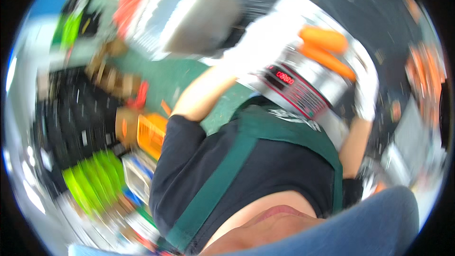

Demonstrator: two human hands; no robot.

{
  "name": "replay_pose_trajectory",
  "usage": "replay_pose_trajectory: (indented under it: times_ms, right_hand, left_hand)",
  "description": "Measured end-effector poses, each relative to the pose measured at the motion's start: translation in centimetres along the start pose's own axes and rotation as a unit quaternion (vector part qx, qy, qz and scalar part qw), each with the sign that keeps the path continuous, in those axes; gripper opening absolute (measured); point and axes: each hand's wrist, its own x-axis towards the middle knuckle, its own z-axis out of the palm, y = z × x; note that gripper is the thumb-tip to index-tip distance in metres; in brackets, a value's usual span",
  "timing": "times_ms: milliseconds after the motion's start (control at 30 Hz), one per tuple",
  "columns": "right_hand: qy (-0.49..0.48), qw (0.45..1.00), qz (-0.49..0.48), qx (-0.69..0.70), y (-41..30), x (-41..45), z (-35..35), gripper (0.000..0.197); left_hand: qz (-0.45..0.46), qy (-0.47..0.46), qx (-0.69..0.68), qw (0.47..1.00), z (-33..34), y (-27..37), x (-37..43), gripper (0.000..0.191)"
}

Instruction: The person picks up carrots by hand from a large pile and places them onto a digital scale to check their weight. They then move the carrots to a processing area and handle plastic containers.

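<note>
Two carrots (323,39) lie side by side over the metal pan of a digital scale (298,89) with a lit red display. My left hand (266,42), in a white glove, is at their left end; glare and blur hide its fingers. At their right end is my right hand (366,74), also white-gloved, its fingers curved beside the carrot tips. Whether either hand grips them cannot be told. A pale, flat sheet or tray edge (293,0) shows beyond the scale.
A black work surface (384,32) surrounds the scale, with more carrots (426,81) at the right. Blurred clear plastic packaging (199,14) stands upper left. Stacked black crates (74,110), green crates (96,181) and an orange basket (151,133) are at the left.
</note>
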Motion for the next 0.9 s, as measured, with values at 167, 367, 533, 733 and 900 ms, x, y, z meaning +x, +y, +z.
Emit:
replay_pose_trajectory:
  times_ms: [167,367,533,733,900]
  right_hand:
    - [-0.009,0.991,-0.073,-0.113,-2.9,0.0,0.0,0.043]
    - [0.002,0.988,-0.116,-0.104,-2.3,4.3,-5.1,0.042]
    - [-0.063,0.988,-0.129,-0.058,-6.0,11.4,0.5,0.039]
    - [-0.093,0.968,-0.212,-0.101,-9.5,18.5,3.9,0.031]
    - [-0.105,0.942,-0.228,-0.224,-10.1,28.1,10.0,0.033]
  left_hand:
    - [-0.457,0.025,-0.505,0.732,-7.4,5.3,-14.1,0.045]
    - [-0.671,0.305,-0.422,0.528,-14.2,10.8,-34.5,0.038]
    - [-0.608,0.621,-0.231,0.437,-19.5,16.1,-55.4,0.052]
    - [-0.649,0.579,-0.003,0.494,-31.7,3.6,-49.2,0.072]
    - [-0.460,0.350,0.116,0.808,-28.0,0.1,-18.4,0.046]
